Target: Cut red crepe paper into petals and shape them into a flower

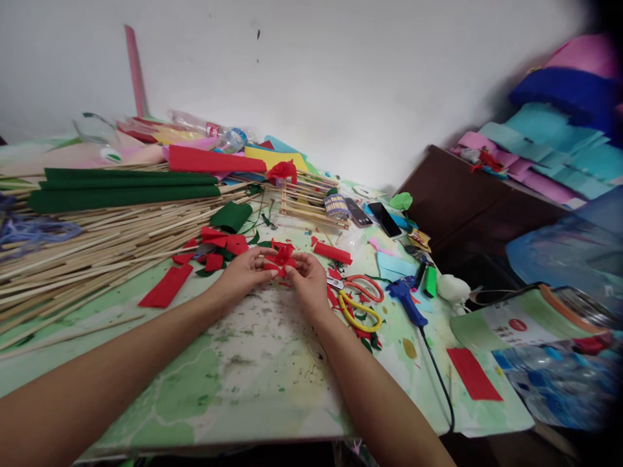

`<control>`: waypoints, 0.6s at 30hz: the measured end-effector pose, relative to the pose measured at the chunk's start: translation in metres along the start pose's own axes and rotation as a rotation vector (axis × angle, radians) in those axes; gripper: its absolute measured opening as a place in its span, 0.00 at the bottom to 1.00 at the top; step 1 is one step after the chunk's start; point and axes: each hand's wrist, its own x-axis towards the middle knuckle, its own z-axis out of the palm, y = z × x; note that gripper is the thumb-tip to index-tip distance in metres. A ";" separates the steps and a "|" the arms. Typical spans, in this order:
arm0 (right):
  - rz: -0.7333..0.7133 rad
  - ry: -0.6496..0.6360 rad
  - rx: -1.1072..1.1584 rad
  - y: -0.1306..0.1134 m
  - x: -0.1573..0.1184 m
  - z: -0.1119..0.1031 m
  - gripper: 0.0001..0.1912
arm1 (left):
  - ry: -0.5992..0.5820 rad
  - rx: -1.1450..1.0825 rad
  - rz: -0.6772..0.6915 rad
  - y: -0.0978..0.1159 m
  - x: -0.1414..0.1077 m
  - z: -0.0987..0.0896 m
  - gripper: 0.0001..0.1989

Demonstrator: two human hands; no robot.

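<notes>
Between my two hands is a small red paper flower (pixel 282 254), its petals bunched at the top. My left hand (pixel 246 267) pinches its left side with thumb and fingers. From the other side my right hand (pixel 307 275) grips it, thumb toward me. Red paper scraps (pixel 228 242) and green snippets lie just beyond my left hand. Scissors (pixel 357 301) with one orange and one yellow handle rest right of my right hand, partly over more scraps. A red paper strip (pixel 166 284) lies flat left of my left wrist.
Bundles of thin wooden sticks (pixel 97 250) cover the left side, with rolled green paper (pixel 126 188) on top. A small stick frame (pixel 311 201) stands at the back. To the right lie a blue glue gun (pixel 407 301) with its cord, phones (pixel 384 219) and a green container (pixel 516 321).
</notes>
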 end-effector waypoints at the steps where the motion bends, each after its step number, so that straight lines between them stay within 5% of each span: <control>1: -0.003 0.005 -0.002 0.000 0.000 0.000 0.14 | -0.002 -0.003 -0.005 0.000 0.000 0.000 0.24; 18: -0.038 0.022 -0.066 -0.004 -0.004 0.002 0.12 | -0.002 0.008 0.007 0.000 0.000 0.003 0.27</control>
